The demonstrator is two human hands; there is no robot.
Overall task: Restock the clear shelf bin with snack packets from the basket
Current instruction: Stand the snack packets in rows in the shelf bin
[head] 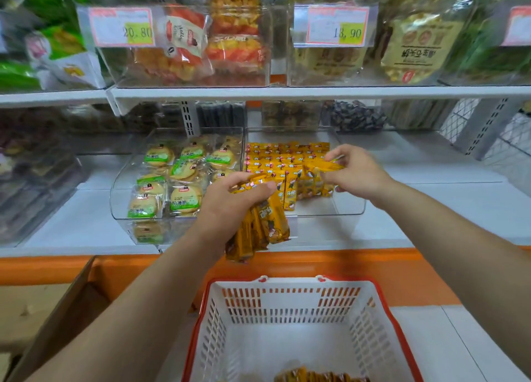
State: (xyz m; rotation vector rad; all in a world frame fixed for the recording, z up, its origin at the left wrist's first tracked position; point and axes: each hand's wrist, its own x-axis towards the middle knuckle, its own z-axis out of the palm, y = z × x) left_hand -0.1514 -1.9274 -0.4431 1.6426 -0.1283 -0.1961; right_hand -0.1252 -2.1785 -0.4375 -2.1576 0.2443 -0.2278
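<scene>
Mostly glossy oblong packets, clear bin

light: bright, even | blur: upper bins, likely motion | edges: wide-angle bowing | shadows: faint

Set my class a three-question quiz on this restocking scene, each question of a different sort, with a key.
1. True or false: the left hand grips a bunch of yellow snack packets.
2. The right hand works over which bin? A: the clear shelf bin of yellow packets; B: the biscuit bin.
3. Fill in: the white basket has a ___ rim.
Key: 1 true; 2 A; 3 red.
</scene>
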